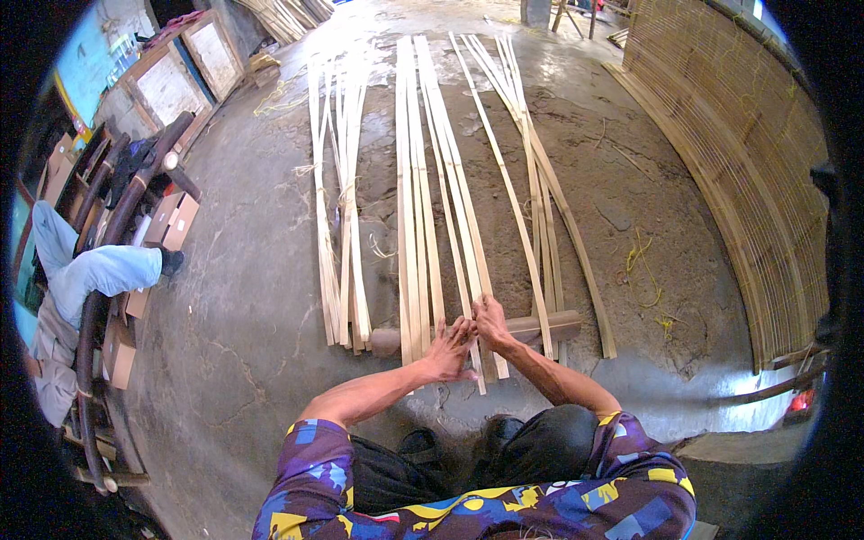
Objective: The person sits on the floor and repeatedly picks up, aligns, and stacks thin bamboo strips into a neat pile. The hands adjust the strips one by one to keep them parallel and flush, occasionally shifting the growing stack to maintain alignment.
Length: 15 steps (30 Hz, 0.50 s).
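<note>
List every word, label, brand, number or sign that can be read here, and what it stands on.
None can be read.
Brown cardboard box, left: any marking is too small to read.
Patterned shirt: coloured shapes, no legible lettering.
Pale strips at the left hand and right hand: no writing visible.

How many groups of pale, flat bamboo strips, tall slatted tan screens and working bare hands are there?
Groups of pale, flat bamboo strips (left group, middle group, right group): 3
Tall slatted tan screen: 1
Working bare hands (left hand, right hand): 2
Total: 6
</note>
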Motion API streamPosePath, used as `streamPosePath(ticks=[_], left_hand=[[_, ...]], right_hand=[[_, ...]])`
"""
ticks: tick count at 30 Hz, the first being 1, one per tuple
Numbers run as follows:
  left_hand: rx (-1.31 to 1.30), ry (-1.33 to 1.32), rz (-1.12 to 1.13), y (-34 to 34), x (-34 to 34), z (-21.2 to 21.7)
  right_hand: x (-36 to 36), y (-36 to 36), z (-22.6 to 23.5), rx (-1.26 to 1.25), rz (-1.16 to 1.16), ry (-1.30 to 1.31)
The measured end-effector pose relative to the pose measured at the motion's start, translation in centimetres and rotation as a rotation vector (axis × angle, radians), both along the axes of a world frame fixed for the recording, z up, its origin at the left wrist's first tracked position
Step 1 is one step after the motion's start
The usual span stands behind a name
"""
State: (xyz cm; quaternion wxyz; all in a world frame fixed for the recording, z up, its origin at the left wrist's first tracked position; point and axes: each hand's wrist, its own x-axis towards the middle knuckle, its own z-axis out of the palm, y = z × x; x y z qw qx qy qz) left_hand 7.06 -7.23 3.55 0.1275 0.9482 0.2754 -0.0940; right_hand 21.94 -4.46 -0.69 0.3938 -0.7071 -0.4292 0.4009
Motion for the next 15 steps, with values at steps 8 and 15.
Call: streamPosePath(ticks=[8,15], left_hand=[[-0.056,-0.020,-0.015,1.0,-2.4,1.0],[-0.050,0.046,-0.091,2.3,-0.8,0.8]], right_hand=[[-1.5,-1.2,1.7,0.008,0.035,0.039],[0.1,-0.8,2.6,-0.048,0.259,-0.299]])
